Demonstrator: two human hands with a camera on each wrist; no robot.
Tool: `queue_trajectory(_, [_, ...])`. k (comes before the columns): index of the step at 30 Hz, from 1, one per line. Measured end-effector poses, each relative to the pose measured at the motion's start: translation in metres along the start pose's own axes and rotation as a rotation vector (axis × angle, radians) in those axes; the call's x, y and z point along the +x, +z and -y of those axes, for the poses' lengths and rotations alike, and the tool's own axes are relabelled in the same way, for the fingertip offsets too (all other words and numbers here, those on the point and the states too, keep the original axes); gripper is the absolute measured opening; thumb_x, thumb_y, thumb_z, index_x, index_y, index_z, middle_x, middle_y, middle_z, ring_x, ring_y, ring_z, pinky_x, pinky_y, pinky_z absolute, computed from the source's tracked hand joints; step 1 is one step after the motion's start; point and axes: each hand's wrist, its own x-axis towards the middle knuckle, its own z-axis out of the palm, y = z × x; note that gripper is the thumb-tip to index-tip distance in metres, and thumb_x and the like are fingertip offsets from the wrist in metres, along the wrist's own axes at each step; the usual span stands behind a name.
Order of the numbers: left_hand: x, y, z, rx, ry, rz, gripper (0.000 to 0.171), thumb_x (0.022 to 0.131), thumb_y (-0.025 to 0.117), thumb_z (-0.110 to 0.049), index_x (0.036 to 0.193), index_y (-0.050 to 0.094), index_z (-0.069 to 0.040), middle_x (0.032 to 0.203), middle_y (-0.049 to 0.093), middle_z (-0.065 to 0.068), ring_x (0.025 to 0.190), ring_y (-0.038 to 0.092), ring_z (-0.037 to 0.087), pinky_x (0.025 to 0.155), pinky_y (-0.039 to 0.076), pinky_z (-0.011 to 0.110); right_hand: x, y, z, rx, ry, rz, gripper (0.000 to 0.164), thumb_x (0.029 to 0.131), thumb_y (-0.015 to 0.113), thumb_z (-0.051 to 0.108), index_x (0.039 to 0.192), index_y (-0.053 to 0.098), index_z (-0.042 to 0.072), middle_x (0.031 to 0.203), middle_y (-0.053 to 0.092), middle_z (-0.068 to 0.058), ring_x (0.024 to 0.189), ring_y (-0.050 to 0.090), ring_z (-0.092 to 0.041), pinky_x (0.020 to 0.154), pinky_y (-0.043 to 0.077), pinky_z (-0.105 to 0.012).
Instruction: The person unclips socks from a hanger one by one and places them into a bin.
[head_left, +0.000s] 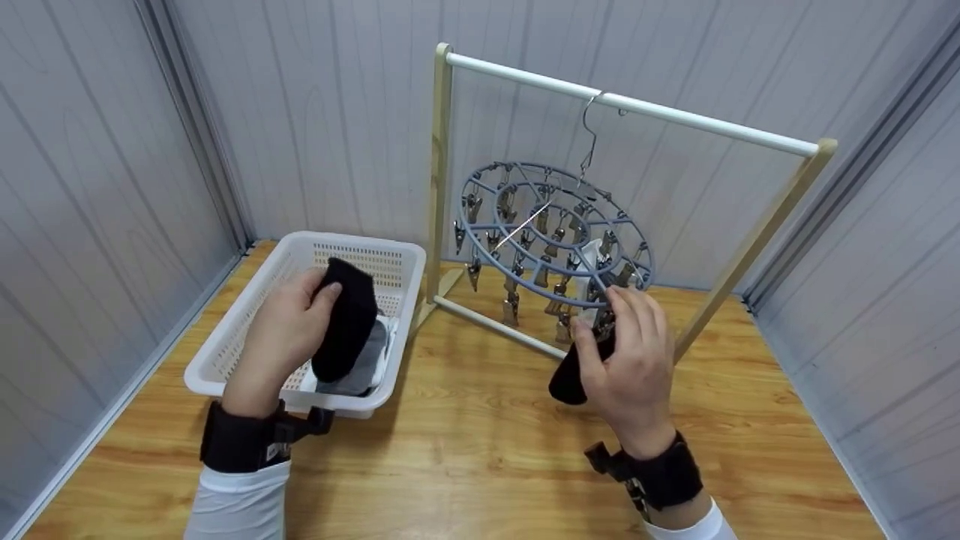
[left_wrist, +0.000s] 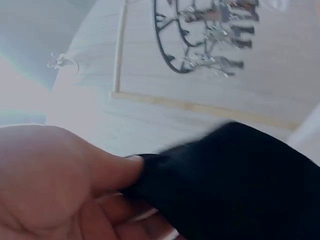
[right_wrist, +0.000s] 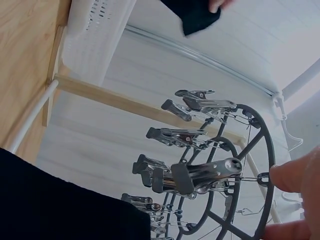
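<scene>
A black sock [head_left: 349, 322] is pinched between the thumb and fingers of my left hand [head_left: 289, 322], held over the white basket [head_left: 202, 367]. The left wrist view shows the thumb on top of the black fabric [left_wrist: 240, 185]. My right hand [head_left: 634, 360] touches the near right rim of the round grey clip hanger [head_left: 480, 251], its fingertips on the ring in the right wrist view. Beside that hand hangs another black sock [head_left: 570, 379], its upper part partly hidden. A white sock [head_left: 589, 274] hangs behind it among the metal clips [right_wrist: 205, 175].
Grey and white socks [head_left: 364, 364] lie in the basket under the left hand. The hanger's hook [head_left: 590, 124] sits on the white rail [head_left: 697, 116] of a wooden-sided stand [head_left: 437, 172]. Panel walls [head_left: 337, 112] enclose the wooden table [head_left: 465, 450].
</scene>
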Motion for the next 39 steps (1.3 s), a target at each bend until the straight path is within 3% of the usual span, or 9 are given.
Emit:
queue_trajectory(4, [0.0, -0.002, 0.001, 0.025, -0.018, 0.061, 0.024, 0.118, 0.054, -0.023, 0.103, 0.06, -0.004, 0.096, 0.061, 0.014, 0.089, 0.057, 0.033, 0.08, 0.045, 0.048, 0.0, 0.001, 0.001, 0.004, -0.005, 0.017, 0.052, 0.102, 0.079, 0.025, 0.138, 0.068, -0.011, 0.138, 0.069, -0.029, 0.136, 0.057, -0.05, 0.12, 0.039, -0.066])
queue_trajectory(10, [-0.002, -0.004, 0.0, -0.104, -0.03, 0.069, 0.025, 0.118, 0.054, -0.025, 0.107, 0.064, -0.004, 0.088, 0.057, 0.007, 0.079, 0.057, 0.025, 0.072, 0.048, 0.037, -0.001, 0.0, 0.001, -0.006, -0.015, 0.031, 0.052, 0.103, 0.078, 0.026, 0.138, 0.068, -0.011, 0.138, 0.069, -0.03, 0.136, 0.057, -0.049, 0.12, 0.039, -0.065])
queue_trajectory(14, [0.001, 0.0, 0.003, -0.131, -0.026, 0.067, 0.024, 0.117, 0.056, -0.022, 0.107, 0.066, -0.004, 0.087, 0.061, 0.008, 0.076, 0.059, 0.023, 0.067, 0.05, 0.034, -0.001, -0.001, 0.001, 0.004, -0.019, 0.027, 0.051, 0.102, 0.079, 0.023, 0.138, 0.068, -0.011, 0.138, 0.069, -0.03, 0.136, 0.058, -0.05, 0.119, 0.04, -0.065])
queue_trajectory(22, [0.016, 0.017, 0.026, -0.118, -0.06, 0.136, 0.026, 0.117, 0.054, -0.019, 0.099, 0.063, -0.003, 0.085, 0.056, 0.006, 0.082, 0.055, 0.025, 0.075, 0.045, 0.039, -0.001, -0.002, 0.003, 0.018, -0.017, 0.034, 0.051, 0.101, 0.08, 0.023, 0.138, 0.069, -0.01, 0.137, 0.069, -0.029, 0.136, 0.058, -0.049, 0.118, 0.04, -0.066])
queue_trajectory(24, [0.018, 0.02, 0.03, -0.111, -0.081, 0.143, 0.025, 0.118, 0.052, -0.018, 0.105, 0.065, 0.0, 0.092, 0.06, 0.01, 0.087, 0.057, 0.029, 0.078, 0.047, 0.042, -0.002, -0.002, 0.003, 0.018, -0.019, 0.037, 0.051, 0.101, 0.08, 0.023, 0.138, 0.069, -0.01, 0.138, 0.069, -0.029, 0.136, 0.058, -0.049, 0.118, 0.04, -0.066])
queue_trajectory(26, [0.017, 0.022, 0.029, -0.108, -0.101, 0.151, 0.028, 0.118, 0.049, -0.017, 0.121, 0.068, 0.004, 0.109, 0.067, 0.019, 0.101, 0.063, 0.034, 0.088, 0.052, 0.046, -0.001, -0.004, 0.002, 0.018, -0.023, 0.046, 0.051, 0.102, 0.079, 0.023, 0.138, 0.069, -0.011, 0.138, 0.069, -0.029, 0.136, 0.058, -0.049, 0.119, 0.04, -0.065])
queue_trajectory(31, [0.013, 0.026, 0.021, -0.165, -0.158, 0.197, 0.043, 0.119, 0.045, -0.014, 0.153, 0.053, 0.01, 0.147, 0.062, 0.031, 0.132, 0.064, 0.045, 0.112, 0.051, 0.059, 0.002, -0.009, 0.001, 0.031, -0.033, 0.07, 0.051, 0.103, 0.077, 0.024, 0.138, 0.068, -0.012, 0.138, 0.069, -0.03, 0.136, 0.058, -0.049, 0.121, 0.039, -0.063])
queue_trajectory(39, [-0.001, 0.024, 0.003, -0.097, -0.229, 0.171, 0.049, 0.119, 0.046, -0.02, 0.158, 0.049, 0.009, 0.154, 0.057, 0.031, 0.143, 0.054, 0.045, 0.119, 0.043, 0.062, 0.004, -0.018, -0.004, 0.088, -0.034, 0.098, 0.05, 0.102, 0.079, 0.022, 0.138, 0.069, -0.011, 0.139, 0.069, -0.028, 0.136, 0.058, -0.048, 0.12, 0.04, -0.063])
